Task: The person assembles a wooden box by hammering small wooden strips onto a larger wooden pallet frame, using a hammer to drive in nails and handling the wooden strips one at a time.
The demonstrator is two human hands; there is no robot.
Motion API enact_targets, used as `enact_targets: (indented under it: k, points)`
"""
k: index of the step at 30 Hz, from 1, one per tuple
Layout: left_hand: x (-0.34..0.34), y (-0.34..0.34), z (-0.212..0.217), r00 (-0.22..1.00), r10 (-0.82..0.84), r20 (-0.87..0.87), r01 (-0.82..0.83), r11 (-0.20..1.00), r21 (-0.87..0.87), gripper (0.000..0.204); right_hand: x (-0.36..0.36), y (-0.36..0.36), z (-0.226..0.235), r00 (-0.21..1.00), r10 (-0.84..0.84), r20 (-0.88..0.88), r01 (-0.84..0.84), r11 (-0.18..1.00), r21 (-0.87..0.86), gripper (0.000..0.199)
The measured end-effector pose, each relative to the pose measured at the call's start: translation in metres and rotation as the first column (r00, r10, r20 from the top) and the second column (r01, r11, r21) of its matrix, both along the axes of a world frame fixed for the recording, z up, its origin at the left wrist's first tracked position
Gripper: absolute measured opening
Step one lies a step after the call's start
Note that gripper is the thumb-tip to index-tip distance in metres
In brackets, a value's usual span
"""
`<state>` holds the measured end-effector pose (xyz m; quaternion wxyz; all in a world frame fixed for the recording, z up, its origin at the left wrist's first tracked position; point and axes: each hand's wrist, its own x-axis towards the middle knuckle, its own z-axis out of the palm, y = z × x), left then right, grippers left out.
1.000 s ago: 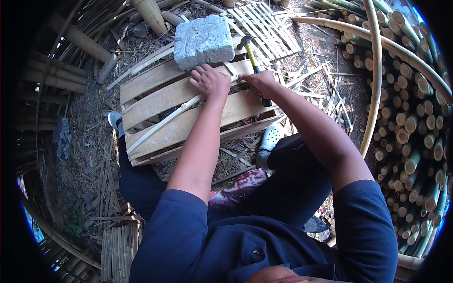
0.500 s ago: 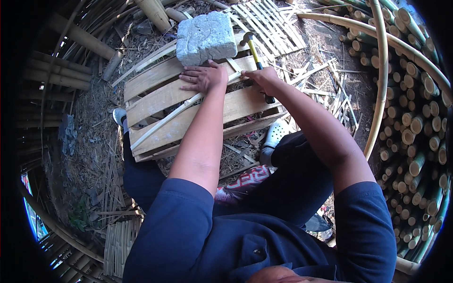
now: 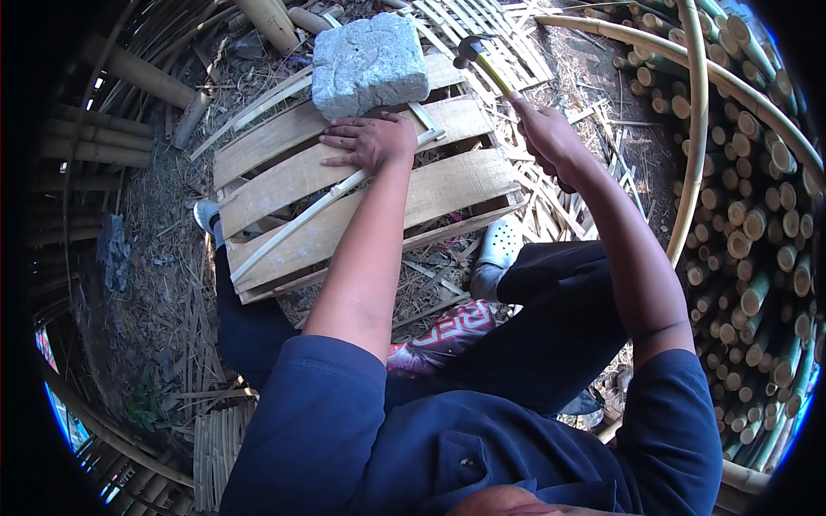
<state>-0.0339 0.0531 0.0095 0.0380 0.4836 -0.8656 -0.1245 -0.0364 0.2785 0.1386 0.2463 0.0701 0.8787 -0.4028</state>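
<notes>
My right hand [image 3: 548, 136] grips a claw hammer [image 3: 494, 74] with a dark head and a yellow and black handle, raised beyond the right end of a slatted wooden pallet [image 3: 430, 185]. Flat on the pallet lies my left hand [image 3: 372, 142], fingers spread, pressing over a thin bamboo strip [image 3: 292, 227] that runs slantwise across the slats. Near the left wrist, the strip meets a second short strip [image 3: 423, 119] at a corner. A rough grey stone block [image 3: 370, 64] sits on the pallet's far side, just past the left fingers.
Cut bamboo poles [image 3: 748, 224] are stacked at the right, with a bent pole [image 3: 695, 129] in front of them. A slatted bamboo panel [image 3: 508, 43] lies beyond the pallet. Split strips and shavings litter the ground. My white clog [image 3: 499, 245] stands by the pallet's near edge.
My right hand has lifted the hammer away from the strip corner, up and to the right. My left hand stays on the strip. The view has shifted slightly.
</notes>
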Motion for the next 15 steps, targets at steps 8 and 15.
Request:
enact_targets:
  k: [8, 15]
  points:
    - [-0.001, -0.003, -0.008, 0.999, -0.012, -0.031, 0.01, 0.998, -0.056, 0.094, 0.041, -0.002, 0.006, 0.903, 0.417, -0.103, -0.356, 0.861, 0.363, 0.077]
    - [-0.001, 0.0, -0.004, 1.0, -0.026, -0.011, 0.025, 0.999, -0.043, 0.094, 0.05, -0.007, -0.001, 0.885, 0.455, -0.099, -0.36, 0.803, 0.475, 0.07]
